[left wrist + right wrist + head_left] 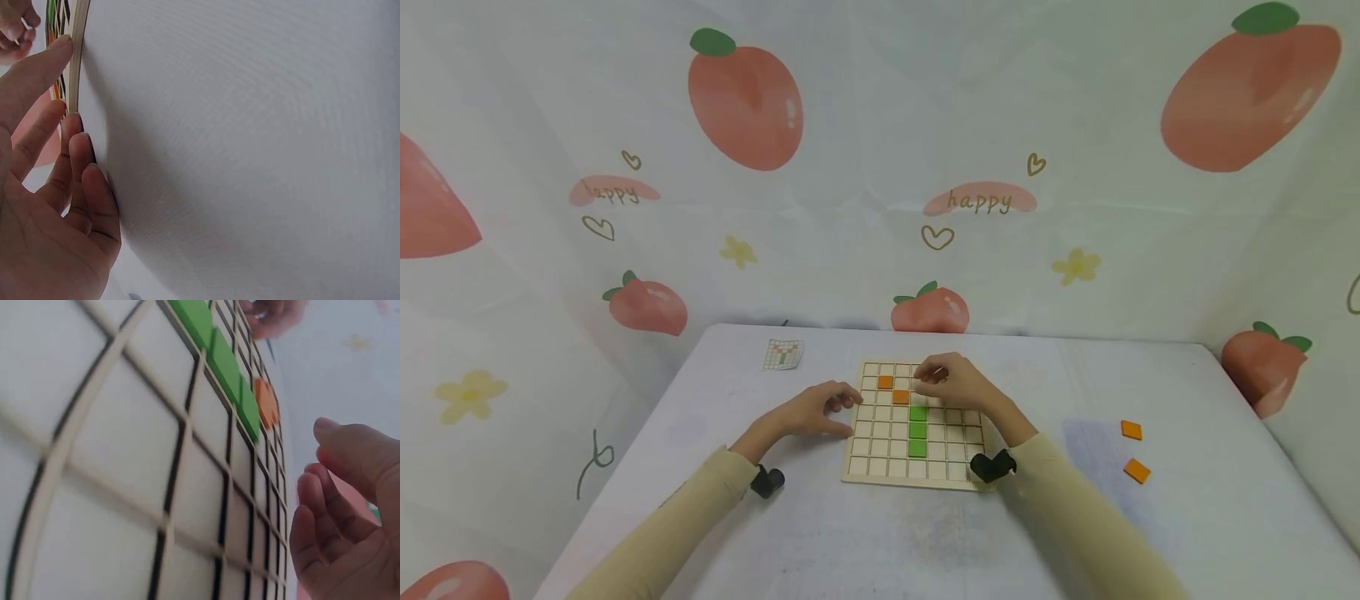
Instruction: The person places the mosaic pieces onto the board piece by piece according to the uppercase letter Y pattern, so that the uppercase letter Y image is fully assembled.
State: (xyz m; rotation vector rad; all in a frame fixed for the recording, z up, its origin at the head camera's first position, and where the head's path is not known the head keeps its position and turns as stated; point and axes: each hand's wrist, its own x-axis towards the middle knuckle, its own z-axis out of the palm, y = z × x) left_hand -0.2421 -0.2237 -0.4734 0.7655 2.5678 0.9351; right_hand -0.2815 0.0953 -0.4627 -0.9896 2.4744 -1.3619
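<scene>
A wooden grid board (877, 467) lies on the table in the head view. Three green tiles (917, 430) form a column in its cells, and two orange tiles (901, 397) sit diagonally up and left of them. My left hand (816, 408) is at the board's left edge, fingers loosely bent; in the left wrist view the thumb (47, 65) is right at the wooden rim. Over the upper right of the board hovers my right hand (953, 382), its fingers half bent. The right wrist view shows no tile between its thumb (350, 440) and fingers.
Two loose orange tiles, one (1131, 430) behind the other (1137, 471), lie on the table to the right. A small card (783, 354) with a printed coloured grid pattern is at the back left. A fruit-print cloth (850, 250) hangs behind the table.
</scene>
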